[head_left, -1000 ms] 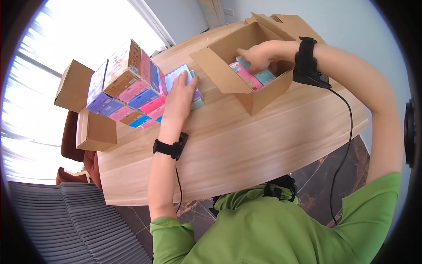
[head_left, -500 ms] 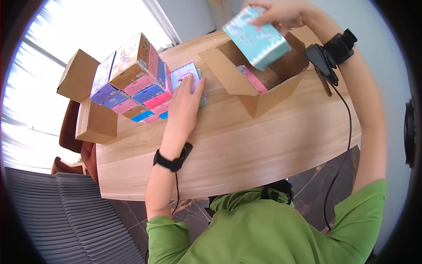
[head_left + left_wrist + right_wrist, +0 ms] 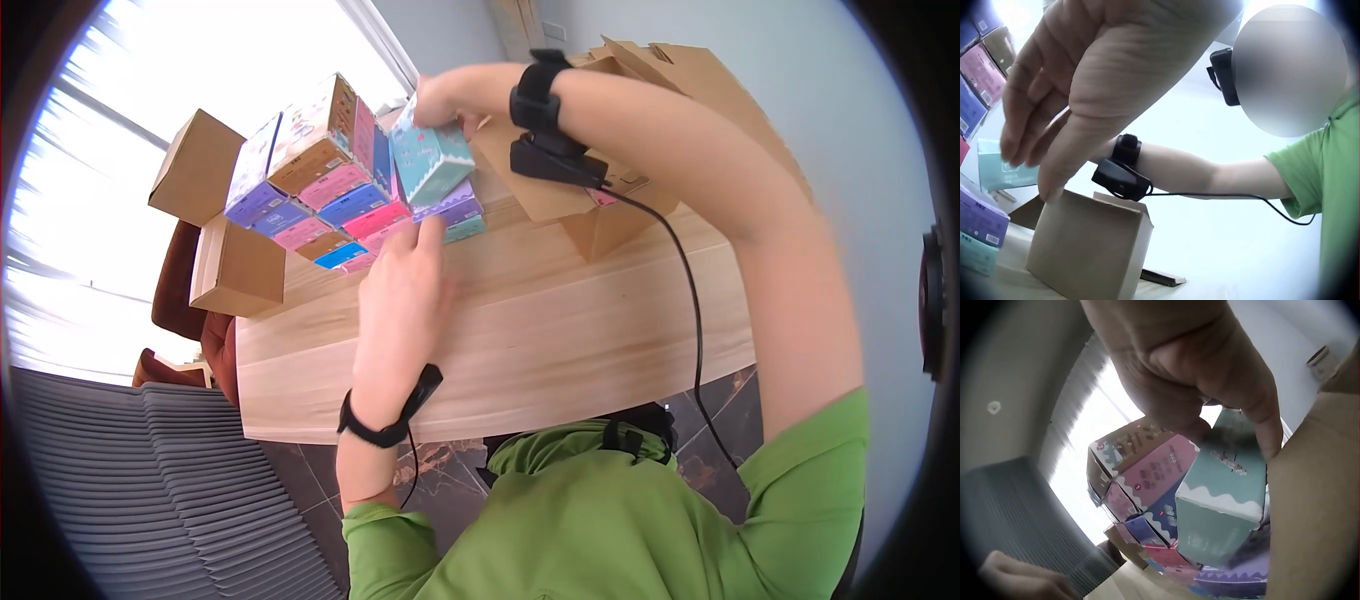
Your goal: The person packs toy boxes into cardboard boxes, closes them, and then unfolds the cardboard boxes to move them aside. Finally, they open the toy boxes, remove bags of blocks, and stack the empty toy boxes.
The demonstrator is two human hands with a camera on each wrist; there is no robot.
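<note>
My right hand (image 3: 442, 103) grips a teal printed box (image 3: 432, 168) by its upper end. In the head view the teal box overlaps a purple box (image 3: 456, 206), which lies on another teal box (image 3: 465, 230). The right wrist view shows thumb and fingers on opposite sides of the gripped box (image 3: 1225, 469). My left hand (image 3: 402, 295) is just in front of the stack, its fingers loosely bent and holding nothing. Beside these boxes rises a stack of pink, blue, brown and purple printed boxes (image 3: 352, 207).
An open cardboard carton (image 3: 610, 230) stands to the right, partly hidden by my right forearm, with a pink box (image 3: 606, 198) showing inside. Another brown carton (image 3: 236, 272) sits at the table's left end. A cable (image 3: 690, 300) hangs from the right wrist camera.
My right hand has taken the teal box out of the carton and carried it left to the stack. My left hand has drawn back from the top of the purple box toward the body.
</note>
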